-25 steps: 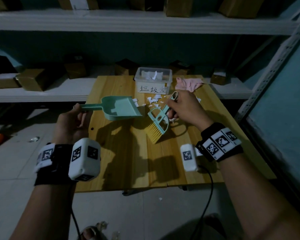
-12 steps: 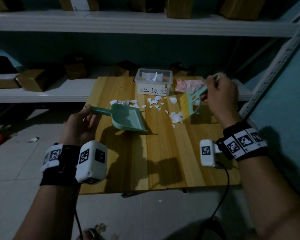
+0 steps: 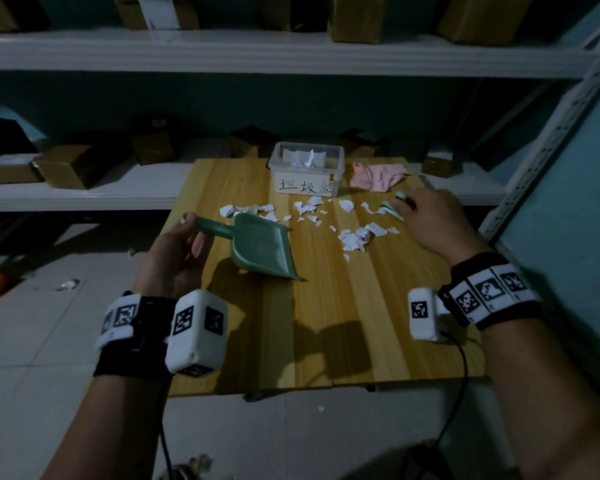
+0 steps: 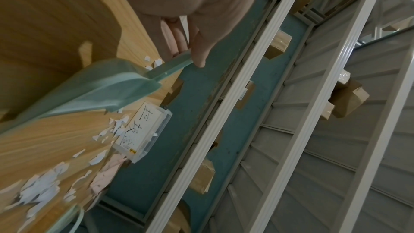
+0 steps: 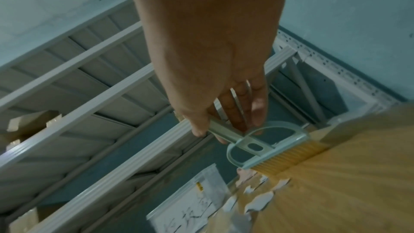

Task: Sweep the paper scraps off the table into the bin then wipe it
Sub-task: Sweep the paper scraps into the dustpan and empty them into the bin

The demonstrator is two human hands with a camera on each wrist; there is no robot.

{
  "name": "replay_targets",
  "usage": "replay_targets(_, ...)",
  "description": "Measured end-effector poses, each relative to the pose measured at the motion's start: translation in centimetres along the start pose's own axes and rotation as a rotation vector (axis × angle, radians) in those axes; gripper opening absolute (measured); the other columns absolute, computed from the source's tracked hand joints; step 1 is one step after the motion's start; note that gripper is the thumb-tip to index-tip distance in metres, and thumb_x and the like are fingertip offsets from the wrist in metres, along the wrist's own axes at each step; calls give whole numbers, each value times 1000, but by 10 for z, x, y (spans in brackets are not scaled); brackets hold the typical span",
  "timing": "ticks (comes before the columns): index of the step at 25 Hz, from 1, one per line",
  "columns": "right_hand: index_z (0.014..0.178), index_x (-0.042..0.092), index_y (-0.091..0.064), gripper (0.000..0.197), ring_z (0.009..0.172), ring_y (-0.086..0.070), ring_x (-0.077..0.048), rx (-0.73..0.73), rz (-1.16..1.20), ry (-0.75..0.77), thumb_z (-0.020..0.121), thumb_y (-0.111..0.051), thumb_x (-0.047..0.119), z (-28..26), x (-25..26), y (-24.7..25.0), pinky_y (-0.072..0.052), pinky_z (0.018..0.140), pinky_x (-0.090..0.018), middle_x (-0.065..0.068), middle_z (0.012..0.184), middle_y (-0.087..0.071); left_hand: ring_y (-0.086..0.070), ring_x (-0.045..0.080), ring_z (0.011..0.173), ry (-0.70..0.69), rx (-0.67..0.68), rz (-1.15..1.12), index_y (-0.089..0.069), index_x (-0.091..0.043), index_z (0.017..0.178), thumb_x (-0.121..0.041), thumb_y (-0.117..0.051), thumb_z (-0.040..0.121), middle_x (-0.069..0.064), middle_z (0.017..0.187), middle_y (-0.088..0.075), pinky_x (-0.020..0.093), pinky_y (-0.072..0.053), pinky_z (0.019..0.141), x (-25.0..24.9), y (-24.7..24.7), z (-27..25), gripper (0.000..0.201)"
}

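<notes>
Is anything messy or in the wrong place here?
Yes. Torn paper scraps lie scattered over the table in front of the bin, and one small scrap has landed on the floor below the table's near edge.

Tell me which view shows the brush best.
The right wrist view: the brush shows whole, bristles on the table, handle held by the right hand. The head view shows only handle bits; the left wrist view only a blurred edge.

Right hand (image 5: pixel 224 95) gripping brush (image 5: pixel 268 150)
</notes>
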State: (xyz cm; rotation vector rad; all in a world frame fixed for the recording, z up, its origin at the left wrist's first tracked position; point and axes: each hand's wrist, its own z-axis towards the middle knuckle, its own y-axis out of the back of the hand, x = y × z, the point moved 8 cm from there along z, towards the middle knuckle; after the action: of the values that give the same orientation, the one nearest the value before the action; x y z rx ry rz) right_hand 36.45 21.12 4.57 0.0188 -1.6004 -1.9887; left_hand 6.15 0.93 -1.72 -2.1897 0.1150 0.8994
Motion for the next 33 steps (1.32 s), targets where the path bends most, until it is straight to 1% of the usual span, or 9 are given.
replay_targets(4,80,12,-58,33,78,-56,-27,41,17,45,103,-44,31,-3,21,-11,-39,67,-32,-18,84,-61,-70,14,83,-24,10,-26,-64,-13,100,-11,-61,93,6,94,-65,28,-60,81,9,-4,2,8)
replay_targets(7,93,7,-67,35,71,-50,-21,6,38,102,104,-42,29,-6,46,-9,-32,61,-29,-8,75,-54,-72,15,80,-21,9,-15,-64,-13,106,-9,-61,93,9,95,-67,30,-59,84,18,-8,5,14)
replay_targets(11,92,10,-68,39,62,-50,-15,7,25,139,104,-40,34,-5,67,-15,-29,52,-28,-3,70,-55,-74,14,77,-34,27,-11,-61,-12,121,-9,-61,93,10,99,-70,25,-61,68,30,-16,5,28)
replay_targets(13,89,10,-67,39,59,-48,-13,27,-13,180,104,-40,34,-7,76,-20,-30,52,-27,-1,68,-53,-73,16,91,-28,54,6,-61,-11,122,-9,-60,94,11,108,-70,26,-62,72,36,-21,3,29)
replay_targets(15,87,10,-65,39,60,-50,-15,21,-6,211,104,-39,33,-9,85,-21,-34,58,-28,-3,69,-55,-70,18,100,-26,69,18,-61,-9,124,-8,-60,94,12,115,-69,26,-60,79,41,-26,0,30)
replay_targets(20,83,11,-64,40,64,-61,-17,22,153,244,105,-39,33,-11,95,-24,-52,61,-37,-5,71,-63,-71,19,99,0,64,15,-63,-8,123,-7,-63,90,12,115,-70,27,-61,77,54,-32,0,33)
replay_targets(24,88,14,-62,36,68,-69,-14,11,322,150,104,-38,36,-8,86,-24,-60,63,-39,-3,77,-66,-71,21,100,-38,25,10,-63,-9,121,-7,-64,88,11,115,-70,32,-58,89,58,-27,3,32)
replay_targets(30,93,12,-63,33,61,-65,6,-70,549,52,105,-39,31,-13,70,-10,-52,51,-12,4,78,-67,-70,18,96,-14,-7,2,-65,-10,115,-8,-63,91,11,115,-69,30,-58,86,58,-22,7,24)
replay_targets(33,99,14,-62,28,65,-66,5,-145,651,3,105,-39,30,-16,63,-2,-52,52,-11,6,80,-65,-68,15,93,10,-10,19,-62,-9,124,-10,-61,93,10,119,-67,25,-58,77,60,-22,5,31)
